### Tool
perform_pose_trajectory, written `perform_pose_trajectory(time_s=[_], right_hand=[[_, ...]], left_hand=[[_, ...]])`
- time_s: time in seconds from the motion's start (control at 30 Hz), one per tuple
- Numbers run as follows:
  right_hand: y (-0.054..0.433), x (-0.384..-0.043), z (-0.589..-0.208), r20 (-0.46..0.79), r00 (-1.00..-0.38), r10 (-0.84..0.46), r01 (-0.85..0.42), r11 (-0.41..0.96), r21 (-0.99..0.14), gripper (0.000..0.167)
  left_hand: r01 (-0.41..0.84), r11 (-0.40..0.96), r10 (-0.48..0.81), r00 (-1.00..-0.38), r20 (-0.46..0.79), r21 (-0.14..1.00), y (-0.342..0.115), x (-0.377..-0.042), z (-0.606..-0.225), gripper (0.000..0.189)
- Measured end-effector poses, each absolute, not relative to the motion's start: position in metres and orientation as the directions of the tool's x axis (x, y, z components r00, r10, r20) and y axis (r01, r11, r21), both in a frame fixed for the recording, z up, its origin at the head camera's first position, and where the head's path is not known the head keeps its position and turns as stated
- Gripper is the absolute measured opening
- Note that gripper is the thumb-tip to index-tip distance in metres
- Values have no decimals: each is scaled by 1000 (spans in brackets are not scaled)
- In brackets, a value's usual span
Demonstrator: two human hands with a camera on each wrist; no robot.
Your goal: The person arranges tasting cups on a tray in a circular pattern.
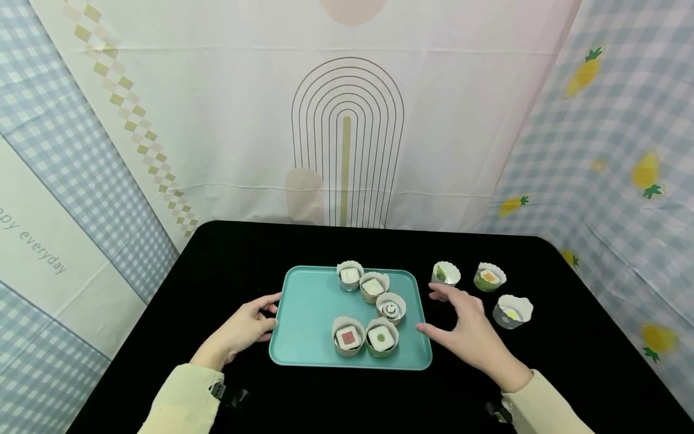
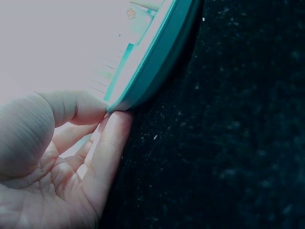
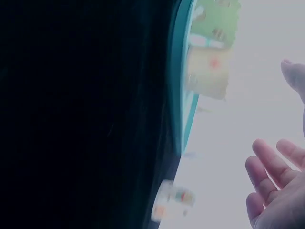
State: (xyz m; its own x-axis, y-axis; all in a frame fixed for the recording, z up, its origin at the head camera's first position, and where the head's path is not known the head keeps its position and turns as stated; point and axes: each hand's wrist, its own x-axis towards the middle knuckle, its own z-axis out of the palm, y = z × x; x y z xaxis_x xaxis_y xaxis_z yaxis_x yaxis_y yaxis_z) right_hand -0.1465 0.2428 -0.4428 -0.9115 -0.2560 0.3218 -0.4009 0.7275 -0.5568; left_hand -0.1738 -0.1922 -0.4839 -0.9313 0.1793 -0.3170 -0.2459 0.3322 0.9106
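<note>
A turquoise rectangular tray (image 1: 303, 337) lies on the black table. My left hand (image 1: 242, 331) pinches its left rim between thumb and fingers; the grip on the rim (image 2: 138, 76) shows in the left wrist view. My right hand (image 1: 470, 328) hovers just right of the tray, thumb and fingers spread apart and holding nothing. On the tray's right half stand several paper cups with small cakes: one with a red square (image 1: 347, 337), one with a green dot (image 1: 381, 339), one with a grey swirl (image 1: 391, 308) and two with plain white tops (image 1: 373, 287).
Three more paper cups stand on the table right of the tray: one with green filling (image 1: 446, 274), one with an orange square (image 1: 489, 277), and a grey one with a yellow centre (image 1: 512, 311). Patterned curtains (image 1: 233, 120) hang behind and beside the table (image 1: 244, 253).
</note>
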Motion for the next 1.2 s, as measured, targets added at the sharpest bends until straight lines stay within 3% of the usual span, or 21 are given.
perform_pose_trajectory(time_s=[0.57, 1.0, 1.2], right_hand=[[325, -142, -449, 335, -940, -68, -251, 802, -543, 73], [356, -150, -459, 202, -964, 176, -4, 745, -667, 89], [367, -152, -463, 21, -983, 180, 97, 623, -776, 95]], left_hand=[[-264, 319, 174, -928, -330, 910, -192, -173, -485, 59], [-252, 325, 180, -930, -322, 911, -192, -173, -486, 59], [-247, 325, 178, -932, -316, 913, -192, -173, -485, 59]])
